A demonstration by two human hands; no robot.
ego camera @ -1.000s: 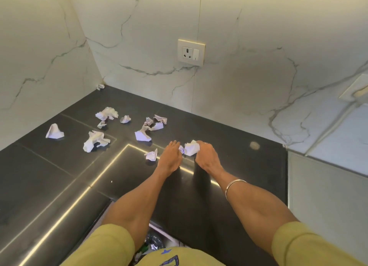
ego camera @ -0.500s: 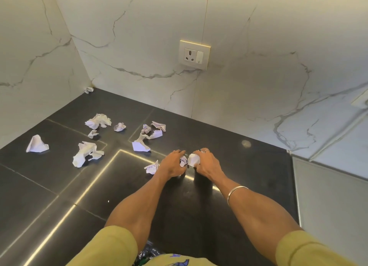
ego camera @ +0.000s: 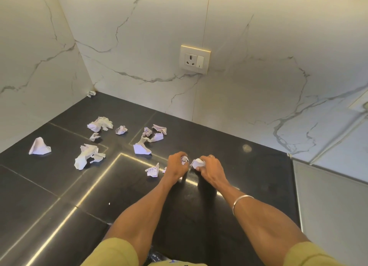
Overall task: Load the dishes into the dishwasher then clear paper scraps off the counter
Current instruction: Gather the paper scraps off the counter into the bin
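paper clearing is under way: the left hand grips a small scrap, the right hand a crumpled wad, low over the black counter. next, gather the loose scraps lying to the left.

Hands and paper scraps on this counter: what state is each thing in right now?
left hand: fingers curled round a small scrap
right hand: grips a crumpled white scrap
loose scraps: crumpled, scattered on the counter, untouched
corner scrap: lies against the wall
counter: black, glossy, not yet cleared
wall socket: nothing plugged in
bangle: on the right wrist
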